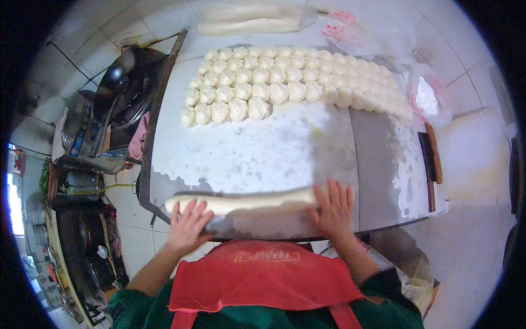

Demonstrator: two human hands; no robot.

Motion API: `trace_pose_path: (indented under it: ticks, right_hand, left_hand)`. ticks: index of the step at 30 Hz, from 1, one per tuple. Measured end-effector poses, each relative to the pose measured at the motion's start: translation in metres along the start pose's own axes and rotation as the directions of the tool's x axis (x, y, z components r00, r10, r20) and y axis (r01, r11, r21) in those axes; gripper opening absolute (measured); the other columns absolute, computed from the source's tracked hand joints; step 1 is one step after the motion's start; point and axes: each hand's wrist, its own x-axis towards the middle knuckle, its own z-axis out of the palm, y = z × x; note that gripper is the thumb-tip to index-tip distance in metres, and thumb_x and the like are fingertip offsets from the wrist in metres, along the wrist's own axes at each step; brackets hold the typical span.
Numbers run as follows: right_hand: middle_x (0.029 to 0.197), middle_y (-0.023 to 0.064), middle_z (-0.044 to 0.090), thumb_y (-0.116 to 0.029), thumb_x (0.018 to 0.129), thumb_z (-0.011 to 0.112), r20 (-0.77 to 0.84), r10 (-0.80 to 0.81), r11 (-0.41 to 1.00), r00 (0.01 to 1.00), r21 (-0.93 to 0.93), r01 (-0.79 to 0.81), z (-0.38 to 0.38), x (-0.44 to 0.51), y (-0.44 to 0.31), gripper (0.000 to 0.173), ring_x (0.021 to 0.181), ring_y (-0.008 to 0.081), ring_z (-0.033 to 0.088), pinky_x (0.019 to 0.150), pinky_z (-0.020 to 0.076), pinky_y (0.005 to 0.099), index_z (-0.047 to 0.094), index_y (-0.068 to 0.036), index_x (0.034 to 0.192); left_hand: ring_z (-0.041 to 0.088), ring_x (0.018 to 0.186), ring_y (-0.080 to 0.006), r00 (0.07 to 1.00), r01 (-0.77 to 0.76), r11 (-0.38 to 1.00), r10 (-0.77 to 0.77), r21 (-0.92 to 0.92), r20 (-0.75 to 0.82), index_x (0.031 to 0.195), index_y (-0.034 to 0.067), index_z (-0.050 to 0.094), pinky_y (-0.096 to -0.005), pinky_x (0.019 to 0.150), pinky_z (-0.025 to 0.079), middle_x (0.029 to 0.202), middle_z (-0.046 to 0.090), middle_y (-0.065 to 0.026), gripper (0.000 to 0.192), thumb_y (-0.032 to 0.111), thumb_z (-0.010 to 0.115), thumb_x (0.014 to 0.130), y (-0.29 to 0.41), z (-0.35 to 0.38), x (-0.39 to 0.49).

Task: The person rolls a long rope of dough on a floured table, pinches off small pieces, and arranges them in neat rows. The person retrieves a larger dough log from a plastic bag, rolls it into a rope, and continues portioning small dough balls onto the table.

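Note:
A long roll of pale dough (259, 202) lies crosswise near the front edge of the floured work table (246, 156). On its left end rests my left hand (188, 226), palm down with the fingers spread. My right hand (333, 209) lies flat over the right end, fingers apart and slightly blurred. Neither hand is closed around the dough. Beyond the roll, several rows of rounded dough pieces (259, 77) sit close together across the back of the table. The front row at the left is shorter than those behind it.
Bagged dough (250, 20) lies at the back beside crumpled plastic bags (361, 37). Knives with wooden handles (434, 154) rest at the table's right edge. A black wok (119, 82) stands left of the table, near a pink cloth (139, 137).

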Motion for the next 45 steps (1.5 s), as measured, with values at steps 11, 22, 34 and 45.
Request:
trace_pose_path:
  ticks: [11,22,34,45]
  right_hand:
    - [0.135,0.0185,0.044,-0.041,0.086,0.054,0.346,0.238,0.971,0.907,-0.079,-0.225,-0.002,0.066,0.014,0.051,0.127,0.0366,0.038,0.104,0.0289,0.0520,0.050,-0.013,0.129]
    - [0.109,0.0097,0.059,-0.053,0.067,0.071,0.589,0.068,0.995,0.806,-0.101,-0.010,-0.041,0.071,-0.006,0.065,0.111,0.0270,0.052,0.091,0.0382,0.0480,0.057,-0.017,0.119]
    - [0.112,0.0143,0.058,-0.022,0.083,0.057,0.191,0.196,0.974,0.962,-0.154,-0.168,0.002,0.127,0.109,0.034,0.108,0.0311,0.054,0.089,0.0434,0.0442,0.061,-0.016,0.116]
    - [0.120,0.0146,0.055,-0.038,0.079,0.064,0.114,-0.005,0.998,0.993,0.063,-0.002,-0.006,0.122,0.022,0.053,0.112,0.0317,0.051,0.095,0.0374,0.0488,0.055,-0.009,0.122]
  left_hand:
    - [0.028,0.135,-0.0363,0.927,0.178,0.979,-0.202,-0.104,-0.317,0.139,0.006,0.035,-0.0600,0.107,0.017,0.144,0.032,-0.0194,0.073,0.042,0.061,0.081,-0.046,-0.010,0.053]
    - [0.057,0.098,-0.0319,0.984,0.083,0.947,-0.127,-0.311,-0.125,0.113,0.009,0.057,-0.0423,0.083,0.046,0.102,0.061,-0.0120,0.063,0.035,0.080,0.060,-0.070,-0.038,0.033]
    - [0.051,0.113,-0.0279,0.843,0.211,0.962,-0.268,-0.171,-0.466,0.122,0.011,0.048,-0.0476,0.091,0.039,0.117,0.054,-0.0081,0.062,0.034,0.073,0.070,0.009,-0.048,0.118]
    - [0.059,0.094,-0.0306,0.906,0.308,0.917,-0.364,-0.253,-0.217,0.118,0.009,0.051,-0.0429,0.081,0.046,0.101,0.061,-0.0125,0.058,0.031,0.075,0.069,0.014,-0.045,0.124]
